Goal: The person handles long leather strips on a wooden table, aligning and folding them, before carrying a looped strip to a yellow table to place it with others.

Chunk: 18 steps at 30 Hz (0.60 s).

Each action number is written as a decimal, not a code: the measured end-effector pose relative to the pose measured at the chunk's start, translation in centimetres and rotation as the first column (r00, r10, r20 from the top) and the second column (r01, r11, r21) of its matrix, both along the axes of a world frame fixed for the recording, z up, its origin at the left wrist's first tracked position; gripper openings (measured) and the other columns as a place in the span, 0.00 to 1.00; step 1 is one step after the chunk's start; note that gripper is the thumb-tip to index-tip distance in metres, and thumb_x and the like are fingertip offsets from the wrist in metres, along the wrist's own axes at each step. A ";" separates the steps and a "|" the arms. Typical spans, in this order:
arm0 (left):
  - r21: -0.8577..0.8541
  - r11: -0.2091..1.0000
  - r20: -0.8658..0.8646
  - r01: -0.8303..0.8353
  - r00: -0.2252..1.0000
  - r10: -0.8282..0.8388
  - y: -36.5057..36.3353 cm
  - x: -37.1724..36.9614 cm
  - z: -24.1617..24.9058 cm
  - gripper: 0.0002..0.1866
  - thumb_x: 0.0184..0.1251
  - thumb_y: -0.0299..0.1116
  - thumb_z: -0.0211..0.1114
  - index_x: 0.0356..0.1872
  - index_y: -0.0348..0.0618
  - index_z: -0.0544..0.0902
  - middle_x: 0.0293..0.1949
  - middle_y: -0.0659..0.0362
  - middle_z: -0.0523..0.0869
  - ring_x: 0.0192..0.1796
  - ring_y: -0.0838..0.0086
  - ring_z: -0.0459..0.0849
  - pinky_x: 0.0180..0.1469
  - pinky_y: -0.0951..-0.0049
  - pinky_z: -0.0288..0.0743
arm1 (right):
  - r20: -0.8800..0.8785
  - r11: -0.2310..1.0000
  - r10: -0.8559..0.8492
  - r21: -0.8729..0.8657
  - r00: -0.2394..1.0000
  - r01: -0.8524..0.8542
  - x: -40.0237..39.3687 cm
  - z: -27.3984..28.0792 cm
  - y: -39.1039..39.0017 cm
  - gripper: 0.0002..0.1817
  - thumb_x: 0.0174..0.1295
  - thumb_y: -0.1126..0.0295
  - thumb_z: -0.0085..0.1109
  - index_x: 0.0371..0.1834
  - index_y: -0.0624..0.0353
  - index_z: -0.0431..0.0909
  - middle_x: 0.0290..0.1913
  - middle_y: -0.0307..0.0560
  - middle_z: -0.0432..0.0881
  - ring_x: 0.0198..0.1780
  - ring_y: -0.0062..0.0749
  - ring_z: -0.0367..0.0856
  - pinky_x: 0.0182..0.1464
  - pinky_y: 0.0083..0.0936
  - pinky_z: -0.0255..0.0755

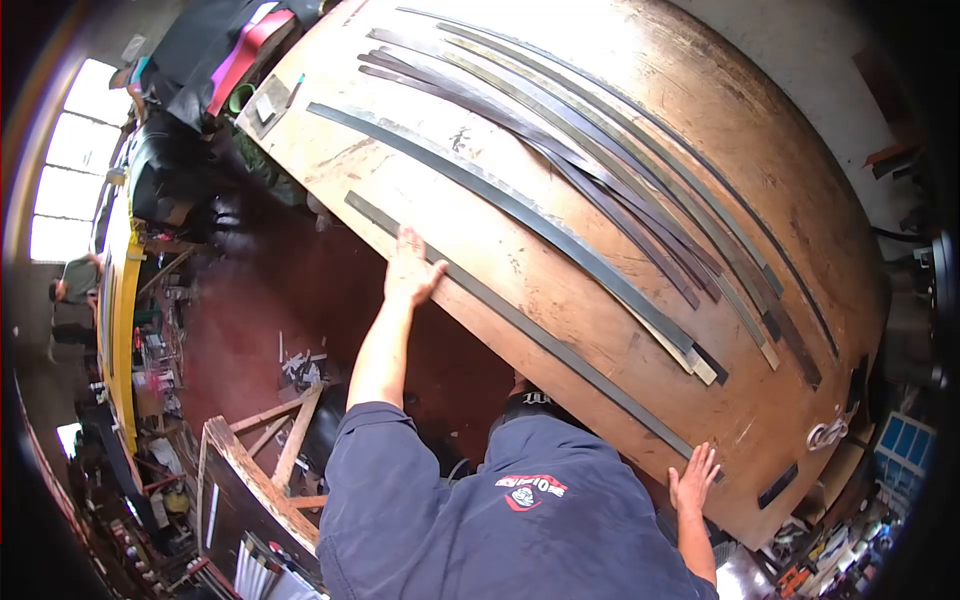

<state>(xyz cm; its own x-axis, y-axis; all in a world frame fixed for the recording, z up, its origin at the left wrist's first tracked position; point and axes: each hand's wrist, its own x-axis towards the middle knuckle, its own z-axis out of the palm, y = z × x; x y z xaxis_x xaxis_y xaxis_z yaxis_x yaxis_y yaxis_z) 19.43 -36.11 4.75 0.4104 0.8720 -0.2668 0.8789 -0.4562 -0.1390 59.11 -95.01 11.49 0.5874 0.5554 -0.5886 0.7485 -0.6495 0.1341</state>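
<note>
A long dark metal strip (pixel 560 350) lies along the near edge of a big brown wooden board table (pixel 470 245). My left hand (pixel 410 268) rests flat on the strip's left part, palm down at the table edge. At the strip's right end, my right hand (pixel 692 478) lies on the board with its fingers spread. Neither hand is closed around anything. My dark blue shirt (pixel 500 500) fills the bottom of the view.
Further in on the board lie another long dark strip (pixel 520 210) and a bundle of several thin strips (pixel 620 190). A metal fitting (pixel 828 432) sits near the right corner. A wooden frame (pixel 265 450) stands on the red-brown floor (pixel 260 310) below left. Another person (pixel 75 290) is at far left.
</note>
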 end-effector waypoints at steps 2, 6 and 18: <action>0.010 0.994 -0.092 -0.113 0.989 0.114 4.0 -1.6 0.1 0.47 0.72 0.65 0.37 0.74 0.28 0.53 0.77 0.43 0.49 0.80 0.54 0.39 0.79 0.56 0.32 | 0.011 0.999 -0.030 -0.028 0.999 0.030 -0.6 0.4 1.0 0.49 0.61 0.49 0.59 0.78 0.64 0.45 0.81 0.51 0.40 0.81 0.50 0.36 0.78 0.54 0.30; 0.149 0.971 0.000 -0.187 0.982 0.189 11.3 -6.7 -2.7 0.46 0.73 0.65 0.35 0.74 0.28 0.52 0.77 0.44 0.50 0.80 0.56 0.42 0.78 0.56 0.36 | 0.048 0.992 -0.086 -0.086 0.995 0.090 -1.1 1.1 2.1 0.48 0.62 0.49 0.59 0.78 0.62 0.46 0.81 0.50 0.41 0.81 0.49 0.37 0.78 0.54 0.32; 0.053 0.950 -0.100 -0.309 0.945 0.313 13.6 -5.6 1.3 0.45 0.72 0.65 0.40 0.76 0.38 0.50 0.79 0.48 0.45 0.81 0.57 0.40 0.75 0.39 0.39 | 0.094 0.960 -0.238 0.171 0.967 0.220 -4.2 0.6 8.4 0.44 0.62 0.48 0.58 0.74 0.66 0.55 0.78 0.57 0.50 0.80 0.49 0.43 0.78 0.53 0.35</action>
<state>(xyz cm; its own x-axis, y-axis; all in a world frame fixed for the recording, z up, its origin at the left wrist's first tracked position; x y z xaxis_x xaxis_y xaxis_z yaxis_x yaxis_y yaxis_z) 13.84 -22.55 6.02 0.0890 0.9616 -0.2596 0.9557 -0.1559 -0.2499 54.88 -86.62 12.06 0.7672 0.4786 -0.4270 0.5629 -0.8216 0.0905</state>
